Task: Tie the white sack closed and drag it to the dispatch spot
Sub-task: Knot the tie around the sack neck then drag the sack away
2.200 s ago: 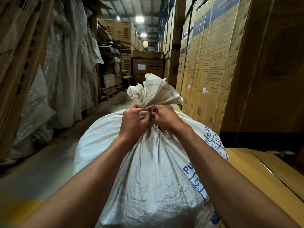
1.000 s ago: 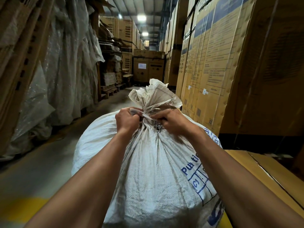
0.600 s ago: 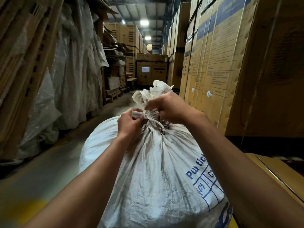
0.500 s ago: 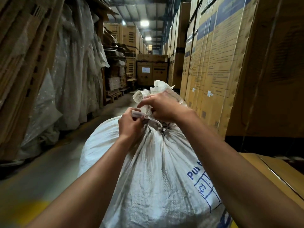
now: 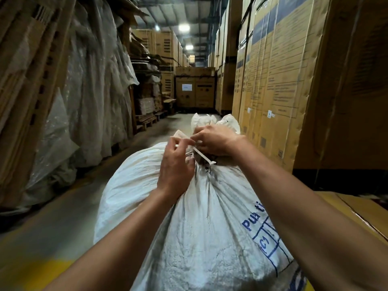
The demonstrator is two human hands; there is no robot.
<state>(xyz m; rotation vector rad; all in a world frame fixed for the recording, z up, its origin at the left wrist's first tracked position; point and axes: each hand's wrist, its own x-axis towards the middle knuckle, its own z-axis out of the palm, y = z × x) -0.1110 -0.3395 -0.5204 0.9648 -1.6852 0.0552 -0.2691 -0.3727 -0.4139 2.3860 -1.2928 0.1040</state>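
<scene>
- Shifted since half a second back: left hand [image 5: 175,164] lifted and loosened from a fist on the gathered neck into a light pinch; right hand [image 5: 216,141] stayed high at the far side of the neck.
- Pinched between left thumb and forefinger: one end of the white tie strip [image 5: 201,155], other left fingers [image 5: 189,164] curled loosely, not clenched, resting against the sack cloth.
- Curled around the bunched neck with the right fingers, tips meeting the strip just beside the left thumb; exact grip on the strip hidden behind the knuckles, so could not tell how firmly held.
- Ran slantwise from the pinch down to the right, free tail of the strip poking out just past the neck.
- Stood puffed above both hands: ruffled mouth of the white sack [image 5: 189,227], cinched below.
- Filled the middle and lower view, bulging and full, blue printing on its right flank, lying between both forearms in the aisle.
- Stretched underneath and to the left: grey concrete floor [image 5: 63,211] with a yellow painted patch at the near left.
- Rose close on the right: tall stacked cartons [image 5: 279,80], a flat yellow-brown carton top [image 5: 361,211] just beside the sack.
- Leaned along the left: plastic-wrapped goods [image 5: 94,80] and cardboard sheets.
</scene>
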